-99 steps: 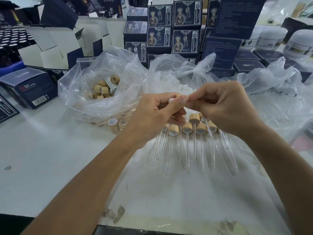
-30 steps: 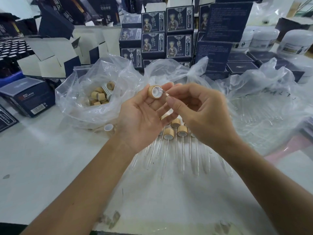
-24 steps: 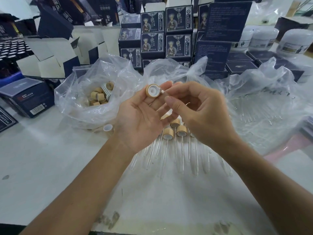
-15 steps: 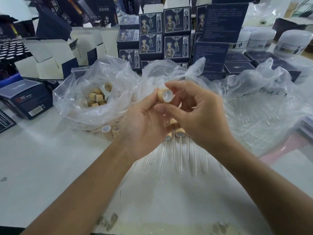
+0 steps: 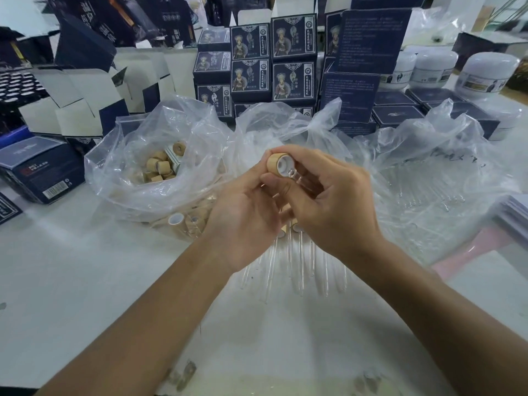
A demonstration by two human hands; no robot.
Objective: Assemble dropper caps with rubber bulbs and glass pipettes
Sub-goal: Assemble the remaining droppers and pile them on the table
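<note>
My left hand (image 5: 244,221) holds a bamboo-coloured dropper cap (image 5: 275,163) at its fingertips, the cap's white open end turned toward me. My right hand (image 5: 331,201) pinches a clear glass pipette (image 5: 295,176), whose rounded top end sits at the cap's opening. The rest of the pipette is hidden inside my right hand. Both hands hover above the table. Below them lie several assembled droppers (image 5: 287,254), caps toward the bags and glass tips toward me.
A clear bag of loose caps (image 5: 160,167) sits left of my hands, with a few caps (image 5: 175,220) beside it. Another bag with glass pipettes (image 5: 428,192) lies to the right. Dark blue boxes (image 5: 291,81) and white jars (image 5: 485,74) stand behind.
The cap has turned in my left fingers so its open end faces me. My right hand has closed in with the pipette's top end at the opening.
</note>
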